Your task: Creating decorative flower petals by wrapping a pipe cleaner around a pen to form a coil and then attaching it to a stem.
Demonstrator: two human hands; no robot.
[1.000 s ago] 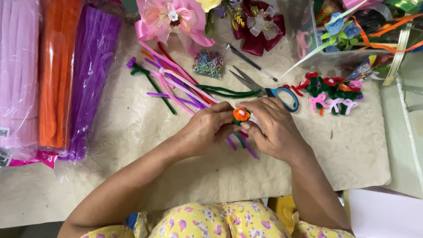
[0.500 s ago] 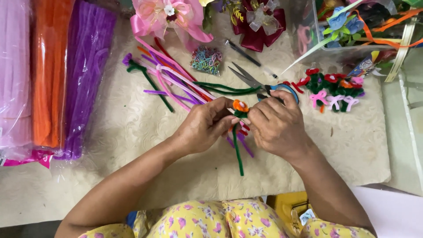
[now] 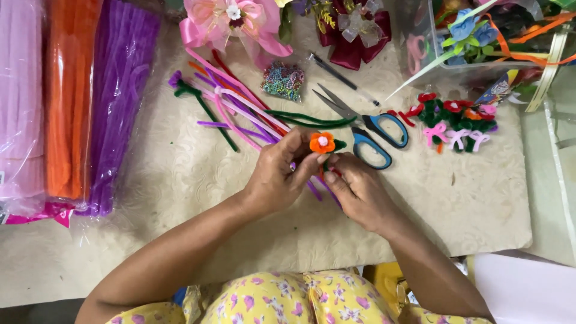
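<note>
My left hand [image 3: 277, 177] pinches a small orange pipe-cleaner flower [image 3: 322, 142] with a white centre, held up just above the cream mat [image 3: 180, 174]. My right hand [image 3: 359, 191] grips the flower's stem right below the bloom, its fingers closed around it. A bit of green leaf shows beside the bloom. Loose pink, purple and green pipe cleaners [image 3: 240, 108] lie fanned out just beyond my left hand. Blue-handled scissors [image 3: 369, 129] rest shut on the mat, close to the flower on its far right.
Bagged bundles of pink, orange [image 3: 66, 96] and purple [image 3: 117, 102] pipe cleaners lie at the left. Several finished small flowers [image 3: 456, 120] sit at the right. A bead packet [image 3: 283, 80], pink ribbon flower [image 3: 231, 21], maroon bow [image 3: 357, 30] and a clear box [image 3: 480, 42] line the back.
Both hands lifted the orange flower slightly and shifted it toward the scissors. The green stem that hung below the hands half a second ago is now hidden in my grip.
</note>
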